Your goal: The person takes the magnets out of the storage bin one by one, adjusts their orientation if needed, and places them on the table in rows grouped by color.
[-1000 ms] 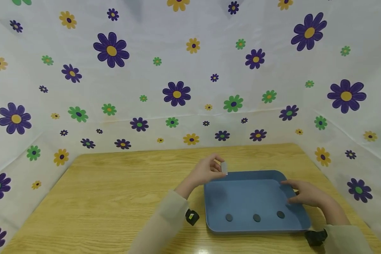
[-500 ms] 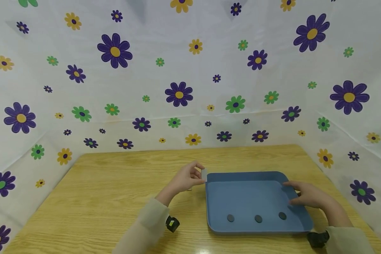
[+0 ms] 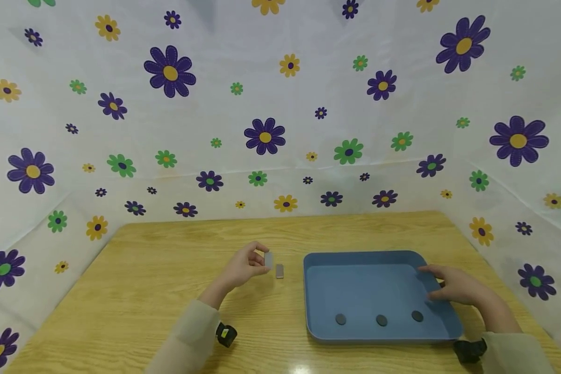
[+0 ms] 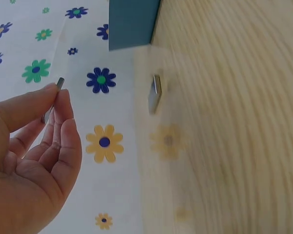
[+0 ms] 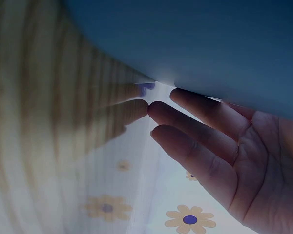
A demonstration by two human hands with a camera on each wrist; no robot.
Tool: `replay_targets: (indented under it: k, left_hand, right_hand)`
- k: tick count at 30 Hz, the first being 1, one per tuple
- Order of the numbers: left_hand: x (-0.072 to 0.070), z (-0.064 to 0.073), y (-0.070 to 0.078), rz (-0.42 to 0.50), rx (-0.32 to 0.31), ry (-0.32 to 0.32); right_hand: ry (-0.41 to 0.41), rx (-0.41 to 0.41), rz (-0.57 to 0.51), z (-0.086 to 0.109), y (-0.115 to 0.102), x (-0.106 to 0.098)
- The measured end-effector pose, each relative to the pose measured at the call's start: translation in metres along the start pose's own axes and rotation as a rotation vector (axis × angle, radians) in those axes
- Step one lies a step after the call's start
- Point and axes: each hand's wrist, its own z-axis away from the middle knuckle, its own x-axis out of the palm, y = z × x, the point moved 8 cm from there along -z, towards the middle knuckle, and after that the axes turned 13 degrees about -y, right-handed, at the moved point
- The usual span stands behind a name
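Observation:
My left hand (image 3: 245, 267) is left of the blue tray and pinches a small flat grey rectangular piece (image 3: 268, 259) between thumb and fingertips. In the left wrist view the held piece (image 4: 60, 83) shows its thin edge. A similar small rectangular piece (image 3: 279, 271) is on the table just right of that hand, short of the tray. My right hand (image 3: 458, 285) holds the right side of the blue tray (image 3: 374, 341), thumb and index finger over the rim. Its other fingers (image 5: 195, 151) reach along the outside, under the wall. Several dark round discs, three in all, lie along the tray's near side: one disc (image 3: 340, 319) is leftmost.
The wood-grain table (image 3: 145, 291) extends far to the left of the tray. A white flower-printed sheet (image 3: 215, 114) encloses its back and sides. Each wrist carries a black camera, such as the left one (image 3: 226, 334).
My left hand has moved left from above the tray's far-left corner, still pinching the grey piece. The second piece on the table has come into sight. The right hand stays on the tray.

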Motion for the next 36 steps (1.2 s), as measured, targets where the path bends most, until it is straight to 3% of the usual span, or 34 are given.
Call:
replay_targets:
  k: [10,21,36]
  left_hand:
    - [-0.022,0.011,-0.034,-0.023,-0.065,0.051]
    - [-0.029,0.014,-0.04,-0.031,-0.1,0.063]
    - [-0.028,0.006,-0.058,-0.069,-0.164,0.037]
  right_hand:
    - [0.005,-0.003,0.008,0.0,0.001,0.0]
    - [0.008,0.004,0.035,-0.001,0.0,-0.001]
    - [0.017,-0.005,0.038,-0.001,0.0,-0.001]
